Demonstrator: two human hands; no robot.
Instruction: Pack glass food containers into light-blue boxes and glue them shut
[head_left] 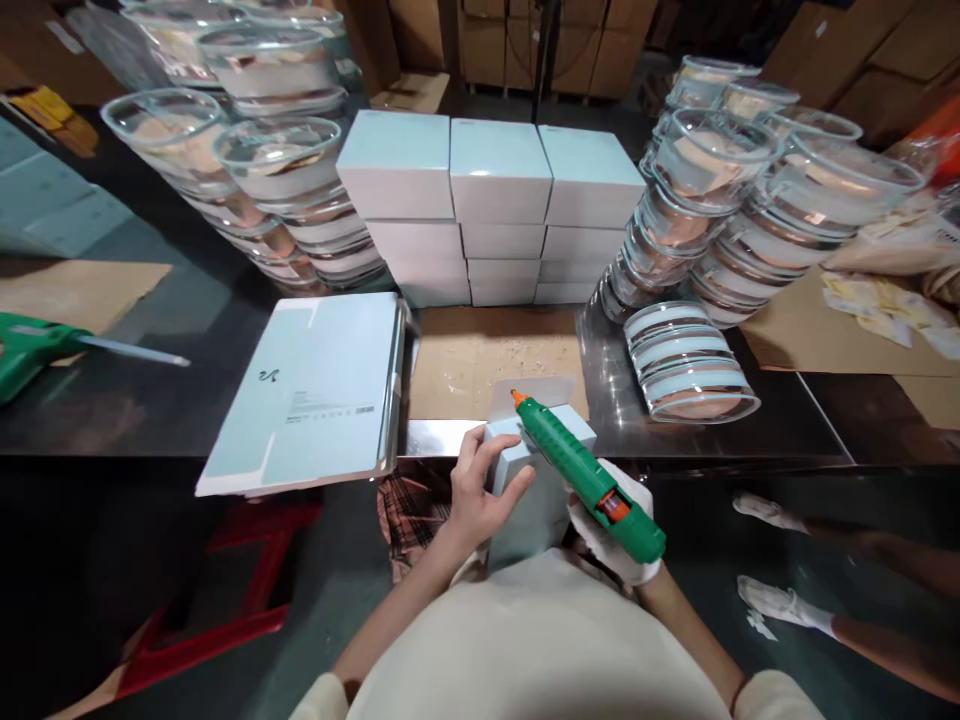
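My right hand [615,525], in a white glove, is wrapped round a green hot glue gun [574,460]. The gun's orange nozzle points up and left, over the raised flap of a pale blue carton [574,425]. This carton stands at the table's near edge, close to my body. My bare left hand [484,480] steadies it from the left, thumb and fingers apart over its top edge and side. I cannot tell whether the nozzle touches the flap.
A cardboard sheet [495,355] lies before me. Behind it stand stacked pale blue boxes [499,165]. Flat printed carton blanks [315,390] lie left, and clear round containers [690,360] tower on both sides. Another green glue gun [37,350] rests far left. A person's feet [772,600] show at right.
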